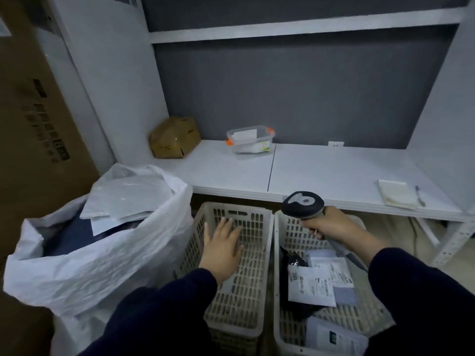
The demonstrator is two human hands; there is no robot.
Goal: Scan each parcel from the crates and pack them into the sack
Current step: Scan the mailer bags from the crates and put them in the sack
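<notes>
Parcels (312, 285) lie in right crate (280, 255); right hand (325, 223) grips scanner (303, 204); left hand (223, 249), fingers spread, hovers over left crate (257, 222); sack (102, 253) alongside.

The white counter (334, 173) runs in two panels: a crumpled cardboard box (174, 137) far left, a clear tub (250, 140) with orange clips to its right, a folded cloth (397, 194) and pen (420, 196) near right. Below on the floor (393, 229) are the left crate (246, 299), right crate (290, 235) and sack (90, 265).
</notes>
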